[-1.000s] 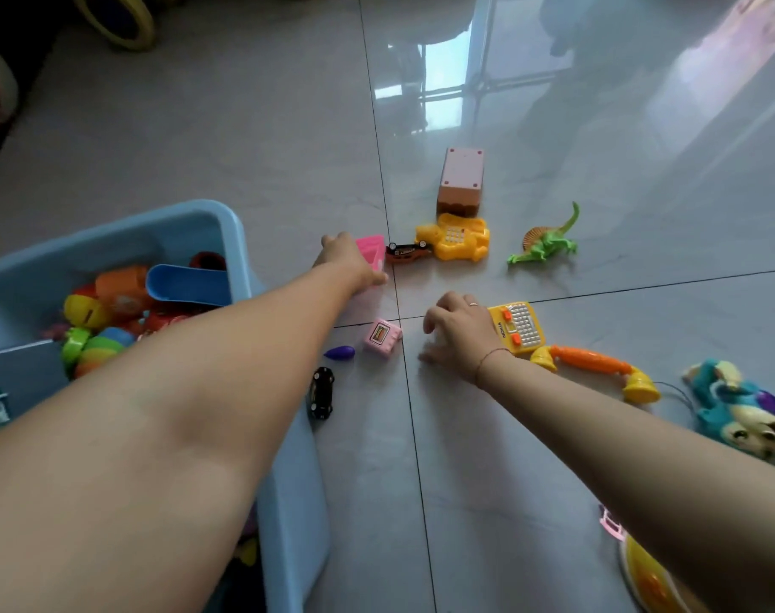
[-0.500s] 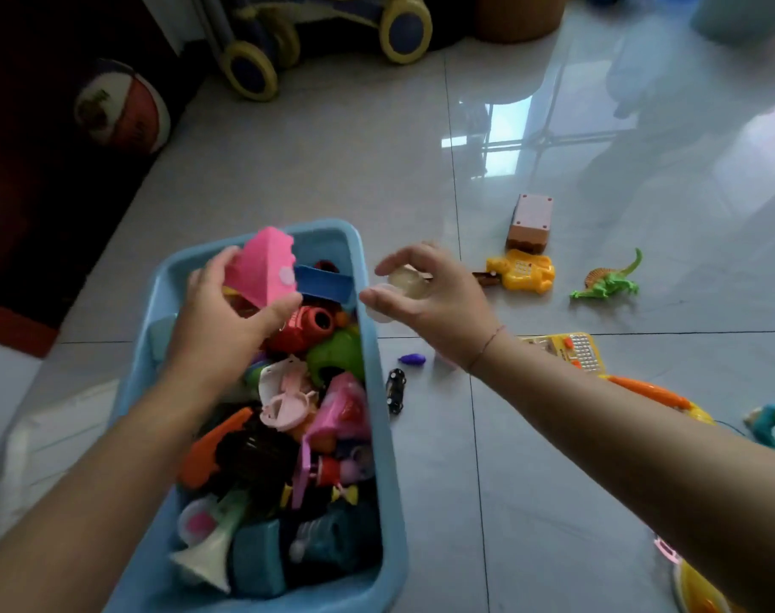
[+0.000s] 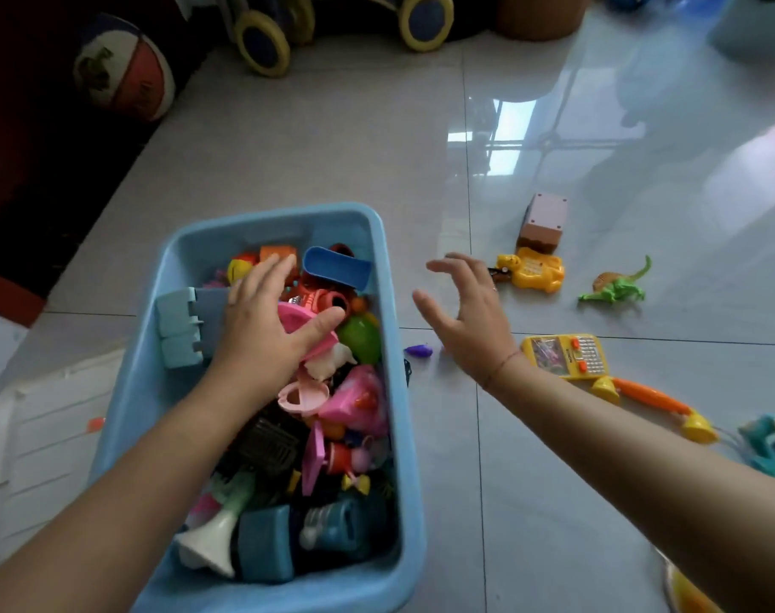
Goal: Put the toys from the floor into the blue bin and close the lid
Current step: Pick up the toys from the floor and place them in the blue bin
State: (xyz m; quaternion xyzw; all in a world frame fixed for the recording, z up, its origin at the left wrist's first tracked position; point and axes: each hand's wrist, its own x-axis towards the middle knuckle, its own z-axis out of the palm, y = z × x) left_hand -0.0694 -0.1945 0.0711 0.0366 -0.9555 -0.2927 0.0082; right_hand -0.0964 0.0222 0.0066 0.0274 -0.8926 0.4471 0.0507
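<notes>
The blue bin (image 3: pixel 266 216) stands on the tiled floor, packed with several toys. My left hand (image 3: pixel 266 320) lies palm down inside it, fingers spread, thumb across a pink toy (image 3: pixel 297 318) on top of the pile. My right hand (image 3: pixel 469 320) hovers just right of the bin, fingers apart and empty. On the floor to the right lie a purple piece (image 3: pixel 418 350), a yellow toy (image 3: pixel 536 269), a pink-brown box (image 3: pixel 544 223), a green dinosaur (image 3: pixel 615 289), a yellow handheld game (image 3: pixel 567 356), an orange-and-yellow phone handset (image 3: pixel 651 400) and a teal plush (image 3: pixel 770 444).
A white lid (image 3: pixel 36 435) lies flat on the floor left of the bin. At the back are a basketball (image 3: pixel 124 73), a ride-on toy with yellow wheels (image 3: pixel 261 48) and a brown pot (image 3: pixel 540 15). Another yellow toy (image 3: pixel 686 590) shows at the bottom right edge.
My left hand carried the pink toy from the floor over the bin and lowered it onto the pile. My right hand held a small pale object near the bin's rim and is now empty.
</notes>
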